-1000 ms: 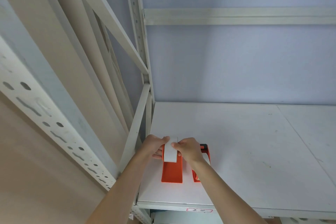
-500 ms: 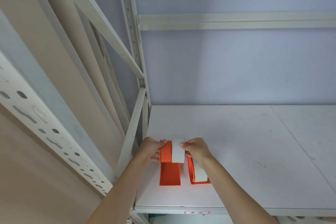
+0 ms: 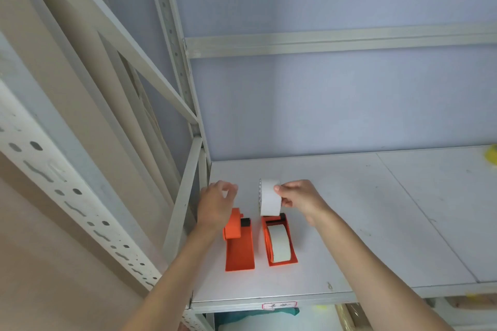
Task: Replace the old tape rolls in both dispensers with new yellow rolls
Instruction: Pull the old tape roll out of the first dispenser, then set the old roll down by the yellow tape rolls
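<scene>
Your right hand [image 3: 298, 197] pinches the white tape roll [image 3: 269, 197] at its rim, just above the right orange dispenser [image 3: 281, 246], low in the frame centre. Your left hand [image 3: 216, 205] hangs loosely curled and holds nothing, over the left dispenser [image 3: 239, 243]. The roll looks light and stiff; hold it by the edges, because the outer face may be sticky.

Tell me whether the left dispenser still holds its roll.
Empty: the left dispenser shows bare orange, and the right hand holds a white roll above.
</scene>
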